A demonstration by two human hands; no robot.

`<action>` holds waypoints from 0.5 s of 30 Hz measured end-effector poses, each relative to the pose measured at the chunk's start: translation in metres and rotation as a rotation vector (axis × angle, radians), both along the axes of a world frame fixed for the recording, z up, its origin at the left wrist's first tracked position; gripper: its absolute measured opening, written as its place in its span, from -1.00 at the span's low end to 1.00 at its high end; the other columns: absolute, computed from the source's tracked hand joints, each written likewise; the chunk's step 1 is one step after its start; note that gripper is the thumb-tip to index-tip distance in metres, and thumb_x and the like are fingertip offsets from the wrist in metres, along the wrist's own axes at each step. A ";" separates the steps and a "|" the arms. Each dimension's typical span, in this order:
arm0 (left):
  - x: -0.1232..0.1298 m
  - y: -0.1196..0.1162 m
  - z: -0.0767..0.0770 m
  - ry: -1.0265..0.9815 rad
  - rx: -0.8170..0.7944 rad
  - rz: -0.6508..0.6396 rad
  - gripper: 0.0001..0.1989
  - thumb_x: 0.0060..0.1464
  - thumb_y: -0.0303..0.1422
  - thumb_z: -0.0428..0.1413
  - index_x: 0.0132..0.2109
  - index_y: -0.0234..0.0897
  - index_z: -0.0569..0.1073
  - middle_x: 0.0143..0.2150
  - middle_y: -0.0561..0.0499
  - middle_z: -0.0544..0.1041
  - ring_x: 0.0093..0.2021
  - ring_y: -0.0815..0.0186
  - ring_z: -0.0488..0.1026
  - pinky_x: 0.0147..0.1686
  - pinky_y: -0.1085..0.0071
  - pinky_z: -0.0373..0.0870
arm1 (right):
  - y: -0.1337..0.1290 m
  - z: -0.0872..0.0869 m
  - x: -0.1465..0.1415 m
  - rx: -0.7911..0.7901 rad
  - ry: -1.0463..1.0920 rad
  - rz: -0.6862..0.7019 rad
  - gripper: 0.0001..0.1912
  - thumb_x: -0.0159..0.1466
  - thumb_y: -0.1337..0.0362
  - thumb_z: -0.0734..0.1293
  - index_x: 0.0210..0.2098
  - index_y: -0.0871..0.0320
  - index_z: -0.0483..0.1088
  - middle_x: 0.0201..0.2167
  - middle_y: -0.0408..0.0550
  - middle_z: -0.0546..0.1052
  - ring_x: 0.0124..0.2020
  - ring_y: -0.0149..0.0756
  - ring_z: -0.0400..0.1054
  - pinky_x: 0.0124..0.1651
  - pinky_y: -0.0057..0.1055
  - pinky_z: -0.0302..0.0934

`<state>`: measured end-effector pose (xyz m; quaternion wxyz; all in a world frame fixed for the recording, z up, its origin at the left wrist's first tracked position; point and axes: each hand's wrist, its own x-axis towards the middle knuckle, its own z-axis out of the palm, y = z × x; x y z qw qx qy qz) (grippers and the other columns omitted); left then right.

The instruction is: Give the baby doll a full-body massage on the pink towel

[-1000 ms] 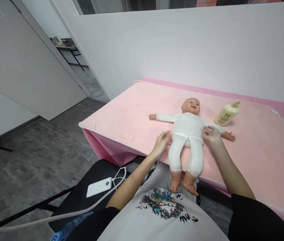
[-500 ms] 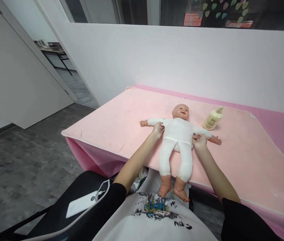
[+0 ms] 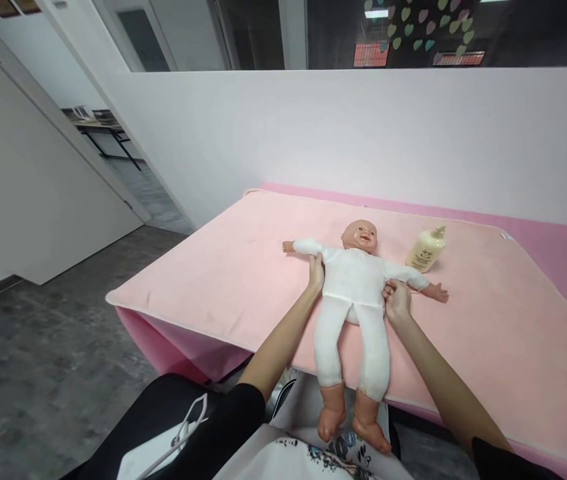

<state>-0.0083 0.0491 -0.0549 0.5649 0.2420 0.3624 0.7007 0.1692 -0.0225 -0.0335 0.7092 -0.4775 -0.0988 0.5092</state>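
Observation:
A baby doll [image 3: 354,277] in a white cloth suit lies face up, arms spread, its bare feet hanging past the table's front edge. My left hand [image 3: 316,275] is closed at the doll's side just below one armpit, its fingertips partly hidden under the arm. At the other side of the trunk, my right hand [image 3: 397,299] has its curled fingers gripping beneath the doll's other arm. A pale yellow pump bottle [image 3: 424,251] stands on the blanket beyond that arm.
A light pink blanket [image 3: 243,267] covers the table over a darker pink cloth [image 3: 563,260]. Behind it rises a white wall [image 3: 363,133] with a window. A white power bank [image 3: 151,453] with a cable lies on a black surface at lower left. An open doorway is farther left.
The doll's legs now reach farther past the table edge toward me. My left hand has slid up under the doll's arm. The head view has tilted up slightly.

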 end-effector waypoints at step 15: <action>-0.020 0.000 0.014 -0.404 -0.050 -0.517 -0.73 0.11 -0.25 -0.04 -0.16 -0.33 0.42 -0.25 -0.08 0.53 -0.06 0.13 0.42 0.04 0.17 0.26 | 0.009 -0.006 0.019 0.097 0.184 0.022 -0.79 -0.05 0.41 0.29 -0.51 0.13 0.11 -0.70 -0.32 0.20 -0.72 -0.57 0.12 -0.71 -0.61 -0.02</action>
